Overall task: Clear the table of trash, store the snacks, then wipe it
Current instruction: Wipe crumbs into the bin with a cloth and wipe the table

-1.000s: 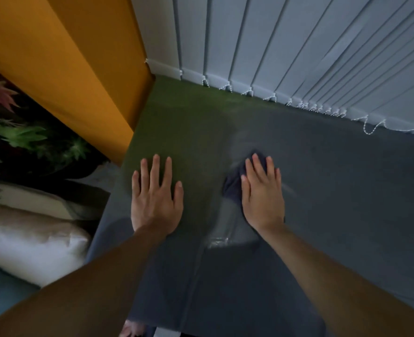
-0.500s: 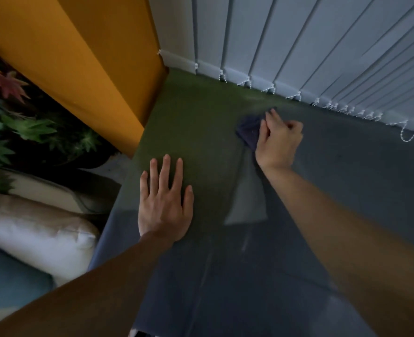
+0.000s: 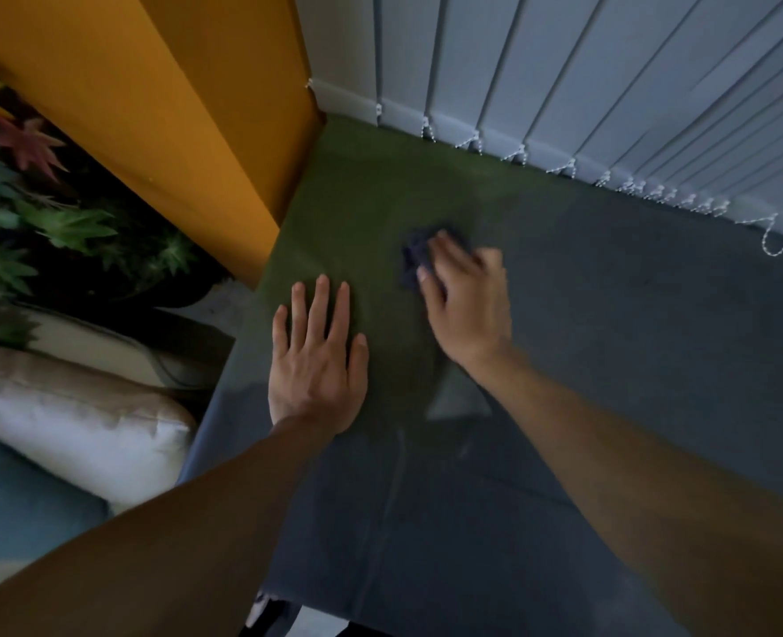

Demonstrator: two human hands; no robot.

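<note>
The dark grey table point(image 3: 633, 342) fills the middle and right of the head view, with a greenish tint near its far left corner. My right hand point(image 3: 465, 301) presses a small dark blue cloth point(image 3: 415, 252) onto the table, and only the cloth's far left edge shows past my fingers. My left hand point(image 3: 318, 360) lies flat on the table with fingers spread, holding nothing, a hand's width to the left of the right one. The right hand is blurred by motion.
An orange wall panel point(image 3: 173, 108) stands at the table's far left corner. White vertical blinds point(image 3: 587, 85) with bead chains hang along the far edge. Left of the table are leafy plants point(image 3: 35, 213) and a pale cushion point(image 3: 72, 425). A wet streak point(image 3: 458, 397) marks the table.
My right hand with the cloth has pulled back from the far edge toward me and slightly left. The left hand has stayed flat in place.
</note>
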